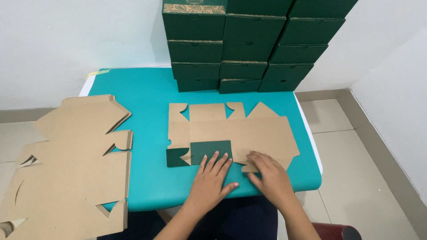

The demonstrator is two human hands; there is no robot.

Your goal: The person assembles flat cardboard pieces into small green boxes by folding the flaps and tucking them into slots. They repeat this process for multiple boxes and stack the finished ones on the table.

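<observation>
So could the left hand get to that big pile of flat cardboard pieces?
Probably yes. The left hand rests on the flat box blank, and only bare teal table lies between it and the stack of brown cardboard blanks to its left.

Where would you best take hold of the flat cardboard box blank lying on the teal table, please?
Probably by its near edge, coming from the seated person's side: the box blank lies flat, brown side up, and its near flap is already folded over, green face showing. The left hand and right hand press there.
</observation>
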